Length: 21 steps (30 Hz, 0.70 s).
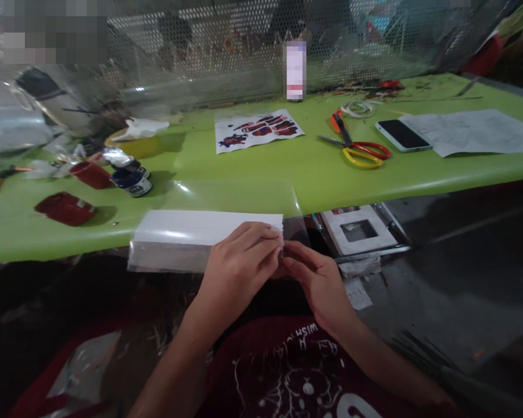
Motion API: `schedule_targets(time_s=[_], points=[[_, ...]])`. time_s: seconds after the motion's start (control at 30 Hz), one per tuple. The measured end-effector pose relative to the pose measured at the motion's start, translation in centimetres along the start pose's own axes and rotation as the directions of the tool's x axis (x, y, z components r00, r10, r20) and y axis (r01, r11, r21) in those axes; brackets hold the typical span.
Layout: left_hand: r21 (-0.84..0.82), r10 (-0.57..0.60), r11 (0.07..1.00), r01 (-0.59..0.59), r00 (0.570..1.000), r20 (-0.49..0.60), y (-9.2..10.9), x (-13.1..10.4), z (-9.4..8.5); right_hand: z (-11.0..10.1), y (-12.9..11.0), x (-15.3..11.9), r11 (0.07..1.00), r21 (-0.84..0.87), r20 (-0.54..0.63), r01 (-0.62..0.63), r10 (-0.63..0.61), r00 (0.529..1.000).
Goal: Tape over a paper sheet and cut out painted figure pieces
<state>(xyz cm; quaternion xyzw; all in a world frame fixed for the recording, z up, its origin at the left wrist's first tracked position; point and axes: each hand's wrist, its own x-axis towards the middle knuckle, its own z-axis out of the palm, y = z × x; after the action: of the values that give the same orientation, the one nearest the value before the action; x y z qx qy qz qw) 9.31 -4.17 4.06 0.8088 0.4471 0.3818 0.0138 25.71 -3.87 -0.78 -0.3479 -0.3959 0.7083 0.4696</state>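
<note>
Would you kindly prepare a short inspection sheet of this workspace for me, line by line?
Surface: green tabletop, strewn with items.
Job's things: clear plastic sheet and white paper strip, overlapping, reaching past the table's near edge.
Clutter: printed sheet, scissors, phone, dark blue jar.
Hands: left hand at the strip's right end, right hand close beside it; their exact grip is hidden.
Cables: white coil; whether cable, cannot tell.
Surroundings: perforated screen behind the table.
</note>
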Motion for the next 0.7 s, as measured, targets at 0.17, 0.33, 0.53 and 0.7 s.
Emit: schedule_targets(time_s=[0.17,0.33,0.53,0.7], points=[[0.026,0.016,1.000,-0.016,1.000,-0.004,0.13,-0.03,0.03,0.09,-0.22,0.08,1.000,0.000,0.005,0.010,-0.010,1.000],[0.045,0.017,0.999,-0.017,1.000,-0.005,0.16,-0.01,0.06,0.01,-0.14,0.06,1.000,0.001,0.013,0.015,-0.015,1.000],[0.066,0.036,0.997,-0.035,0.999,-0.006,0.18,-0.14,0.18,0.07,-0.01,-0.07,0.999,-0.027,-0.007,0.018,-0.018,1.000],[0.121,0.049,0.992,-0.047,0.999,-0.016,0.52,-0.37,0.76,0.26,-0.01,-0.10,1.000,0.015,-0.015,0.007,-0.006,1.000]])
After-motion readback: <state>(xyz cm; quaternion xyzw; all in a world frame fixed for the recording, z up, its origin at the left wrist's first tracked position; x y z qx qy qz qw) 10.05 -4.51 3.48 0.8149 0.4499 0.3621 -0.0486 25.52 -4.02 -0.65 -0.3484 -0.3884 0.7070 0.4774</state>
